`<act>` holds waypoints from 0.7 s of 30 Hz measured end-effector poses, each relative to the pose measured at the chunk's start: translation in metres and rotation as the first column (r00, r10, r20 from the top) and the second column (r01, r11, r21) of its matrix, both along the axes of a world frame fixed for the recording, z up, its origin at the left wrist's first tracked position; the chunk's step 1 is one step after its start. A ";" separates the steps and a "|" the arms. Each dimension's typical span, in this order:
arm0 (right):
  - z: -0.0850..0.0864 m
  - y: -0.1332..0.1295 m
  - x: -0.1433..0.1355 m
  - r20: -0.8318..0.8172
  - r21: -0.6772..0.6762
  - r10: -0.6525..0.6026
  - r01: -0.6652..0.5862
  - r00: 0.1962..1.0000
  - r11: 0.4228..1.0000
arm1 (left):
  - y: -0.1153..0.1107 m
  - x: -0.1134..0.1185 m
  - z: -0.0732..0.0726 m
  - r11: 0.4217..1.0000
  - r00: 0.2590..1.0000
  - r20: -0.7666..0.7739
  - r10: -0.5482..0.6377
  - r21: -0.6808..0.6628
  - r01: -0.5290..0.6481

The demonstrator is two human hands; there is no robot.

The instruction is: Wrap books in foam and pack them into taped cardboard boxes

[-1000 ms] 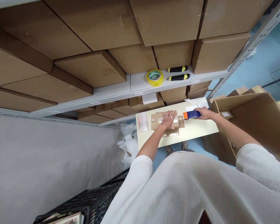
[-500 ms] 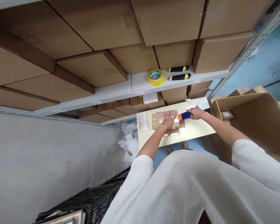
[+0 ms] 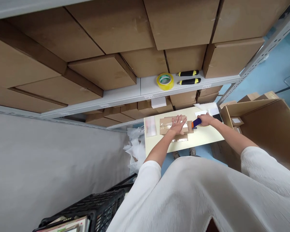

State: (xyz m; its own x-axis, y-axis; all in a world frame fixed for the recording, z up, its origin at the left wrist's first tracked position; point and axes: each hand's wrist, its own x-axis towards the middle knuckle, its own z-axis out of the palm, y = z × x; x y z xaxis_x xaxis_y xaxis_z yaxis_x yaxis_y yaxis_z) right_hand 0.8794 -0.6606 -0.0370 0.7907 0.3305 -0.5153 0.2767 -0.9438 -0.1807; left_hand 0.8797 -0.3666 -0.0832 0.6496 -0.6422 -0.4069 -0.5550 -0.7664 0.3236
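Note:
On the cream table (image 3: 152,143) lies a flat cardboard box (image 3: 167,126) with shiny clear tape over it. My left hand (image 3: 178,125) rests on its right part, palm down with the fingers spread. Just right of the box, my right hand (image 3: 206,119) is closed around the dark blue handle of a tool with an orange part (image 3: 196,122). The tool's working end is too small to make out. Another taped cardboard piece (image 3: 180,138) shows below the box. A clear plastic sheet (image 3: 150,126) lies at the table's left end.
A metal shelf (image 3: 148,84) above the table holds large cartons (image 3: 142,61), a yellow tape roll (image 3: 165,81) and two black-and-yellow cutters (image 3: 189,81). A big open carton (image 3: 263,125) stands at the right. White wrapping (image 3: 136,148) lies left of the table, and a black crate (image 3: 106,206) stands lower left.
My right hand has drawn the blue tool away from the box, to the right and slightly down. My left hand stays on the box. The view has shifted slightly.

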 end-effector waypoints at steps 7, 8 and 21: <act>0.063 -0.033 0.007 0.023 0.309 -0.340 0.317 0.940 0.897 | 0.018 -0.001 0.005 0.984 0.998 0.013 0.066 -0.168 -0.063; 0.072 -0.033 0.008 -0.017 0.391 -0.384 0.359 0.923 0.847 | 0.024 -0.001 0.005 0.979 0.996 0.013 0.093 -0.183 -0.089; 0.155 0.114 0.082 0.259 0.840 -0.242 -0.095 0.935 0.534 | 0.093 -0.027 0.005 0.927 0.947 0.038 0.319 -0.218 -0.304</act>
State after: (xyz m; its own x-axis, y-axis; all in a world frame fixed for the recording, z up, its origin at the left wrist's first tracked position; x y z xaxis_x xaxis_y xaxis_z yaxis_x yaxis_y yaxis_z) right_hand 0.9610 -0.5463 0.1179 0.8839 0.4029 0.2373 0.4101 -0.4243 -0.8073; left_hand 0.8525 -0.2737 -0.0779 0.8529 -0.4677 -0.2321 -0.3265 -0.8246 0.4620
